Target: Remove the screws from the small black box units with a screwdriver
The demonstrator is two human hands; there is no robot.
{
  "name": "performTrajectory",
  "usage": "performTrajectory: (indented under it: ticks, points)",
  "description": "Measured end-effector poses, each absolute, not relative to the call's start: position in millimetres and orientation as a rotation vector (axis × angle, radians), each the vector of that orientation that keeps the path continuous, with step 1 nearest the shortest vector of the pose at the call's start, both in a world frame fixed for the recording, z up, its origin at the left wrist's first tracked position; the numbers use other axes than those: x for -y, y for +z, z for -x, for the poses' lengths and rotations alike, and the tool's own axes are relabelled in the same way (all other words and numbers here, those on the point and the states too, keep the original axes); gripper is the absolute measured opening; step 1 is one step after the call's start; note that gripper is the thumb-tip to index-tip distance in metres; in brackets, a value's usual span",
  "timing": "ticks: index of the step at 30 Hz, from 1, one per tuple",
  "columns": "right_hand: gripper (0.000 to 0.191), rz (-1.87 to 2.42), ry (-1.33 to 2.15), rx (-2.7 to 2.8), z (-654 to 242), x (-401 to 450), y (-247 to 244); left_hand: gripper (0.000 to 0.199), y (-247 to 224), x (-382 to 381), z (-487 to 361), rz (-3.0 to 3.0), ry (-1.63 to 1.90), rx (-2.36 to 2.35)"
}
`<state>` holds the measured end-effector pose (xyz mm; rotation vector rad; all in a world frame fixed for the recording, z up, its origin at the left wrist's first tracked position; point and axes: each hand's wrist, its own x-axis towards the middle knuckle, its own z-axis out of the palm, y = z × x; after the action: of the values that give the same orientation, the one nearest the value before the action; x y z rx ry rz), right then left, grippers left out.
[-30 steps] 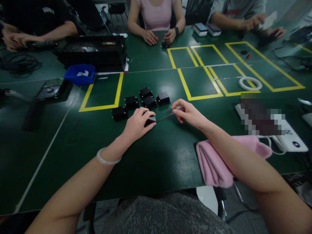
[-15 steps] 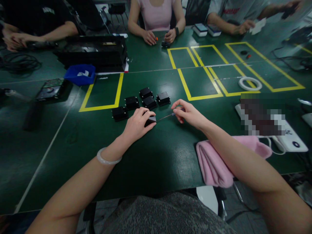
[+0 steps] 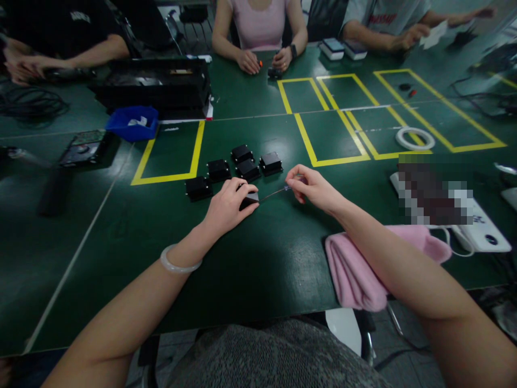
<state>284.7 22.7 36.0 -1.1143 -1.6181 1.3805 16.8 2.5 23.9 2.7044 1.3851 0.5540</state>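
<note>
My left hand (image 3: 231, 207) is closed around a small black box (image 3: 250, 200), holding it on the green table (image 3: 258, 269). In my right hand (image 3: 310, 186) is a screwdriver (image 3: 277, 192), its handle pinched between the fingers. The thin shaft points left, and its tip meets the right side of the box, where the exact contact is too small to make out. Just beyond my left hand sit several similar black boxes, among them one at the left (image 3: 197, 188) and one at the right (image 3: 271, 163), with small screws showing at their sides.
A folded pink cloth (image 3: 355, 272) lies beneath my right forearm. Farther right is a white device (image 3: 490, 229) with a cable. Left of the boxes are a blue bin (image 3: 133, 126) and a hard drive (image 3: 85, 148). A tape roll (image 3: 414, 138) lies right; people sit opposite.
My right hand has shifted very slightly to the right with the screwdriver. The left hand and box stay in place. Across the table, a person's hands have moved with a white paper.
</note>
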Motion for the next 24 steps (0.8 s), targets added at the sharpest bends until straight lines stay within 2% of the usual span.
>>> performTrajectory:
  ticks: [12, 16, 21, 24]
  points:
    - [0.021, 1.125, 1.423, 1.615, -283.6, -22.2, 39.4, 0.030, 25.1, -2.2, -17.2, -2.691, 0.542, -1.390]
    - [0.009, 1.123, 1.449, 1.573, -283.4, -21.1, 40.9, 0.030, 24.6, -2.4, -17.2, -2.683, 0.538, -1.391]
    - [0.014, 1.168, 1.469, 1.534, -281.4, -20.8, 44.2, 0.030, 23.6, -3.0, -16.7, -2.701, 0.558, -1.376]
    - [0.007, 1.176, 1.464, 1.544, -281.2, -20.9, 44.0, 0.031, 23.8, -2.9, -16.8, -2.698, 0.552, -1.373]
